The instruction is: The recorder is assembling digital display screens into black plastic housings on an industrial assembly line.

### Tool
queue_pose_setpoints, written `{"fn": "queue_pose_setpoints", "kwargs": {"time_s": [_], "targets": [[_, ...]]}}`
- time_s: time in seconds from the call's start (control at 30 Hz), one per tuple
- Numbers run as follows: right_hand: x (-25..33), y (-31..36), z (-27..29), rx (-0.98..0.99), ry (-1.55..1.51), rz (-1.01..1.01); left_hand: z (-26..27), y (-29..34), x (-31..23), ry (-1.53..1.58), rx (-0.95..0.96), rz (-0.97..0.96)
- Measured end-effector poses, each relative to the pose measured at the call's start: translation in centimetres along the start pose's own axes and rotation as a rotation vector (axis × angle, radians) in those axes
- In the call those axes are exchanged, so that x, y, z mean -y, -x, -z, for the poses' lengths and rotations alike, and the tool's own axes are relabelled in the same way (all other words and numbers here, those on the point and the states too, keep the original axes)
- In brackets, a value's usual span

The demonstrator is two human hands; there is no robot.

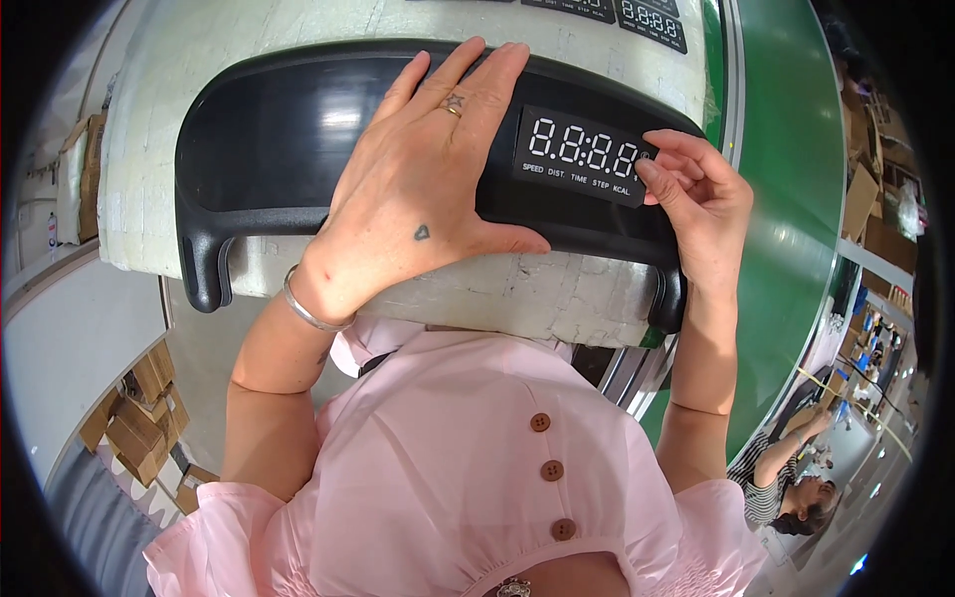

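A long, curved black plastic console (pixel 269 129) with a downturned leg at each end lies across the pale padded work surface in front of me. My left hand (pixel 418 169) rests flat over its middle, fingers spread and pointing away from me. To the right of that hand, a dark rectangular display label (pixel 575 159) with white digit shapes and small white lettering lies against the console face. Thumb and forefinger of my right hand (pixel 701 189) pinch the label's right end. Whether the label's underside is fully touching the console I cannot tell.
Several similar dark display labels (pixel 652 22) lie at the far edge of the padded work surface (pixel 149 70). Green floor (pixel 786 129) runs along the right. Cardboard boxes (pixel 139 418) stand low on the left. Another person (pixel 786 478) works at a bench at the lower right.
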State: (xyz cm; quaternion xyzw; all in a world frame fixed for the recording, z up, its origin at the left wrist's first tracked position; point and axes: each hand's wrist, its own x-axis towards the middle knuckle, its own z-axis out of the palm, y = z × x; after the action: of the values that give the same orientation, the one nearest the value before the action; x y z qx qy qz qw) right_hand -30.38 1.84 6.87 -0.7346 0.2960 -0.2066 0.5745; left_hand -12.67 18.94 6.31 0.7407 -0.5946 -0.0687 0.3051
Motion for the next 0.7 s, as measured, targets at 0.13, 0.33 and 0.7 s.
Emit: {"fn": "queue_pose_setpoints", "kwargs": {"time_s": [0.13,0.33,0.7], "targets": [[-0.21,0.0,0.14,0.013,0.001,-0.013,-0.1,0.0,0.0,-0.001,0.007,0.001],[0.02,-0.07,0.06,0.012,0.016,-0.033,0.18,-0.08,-0.01,0.016,0.039,0.031],[0.22,-0.03,-0.09,0.01,0.029,-0.044,0.06,0.23,0.25,0.091,-0.033,0.039]]}}
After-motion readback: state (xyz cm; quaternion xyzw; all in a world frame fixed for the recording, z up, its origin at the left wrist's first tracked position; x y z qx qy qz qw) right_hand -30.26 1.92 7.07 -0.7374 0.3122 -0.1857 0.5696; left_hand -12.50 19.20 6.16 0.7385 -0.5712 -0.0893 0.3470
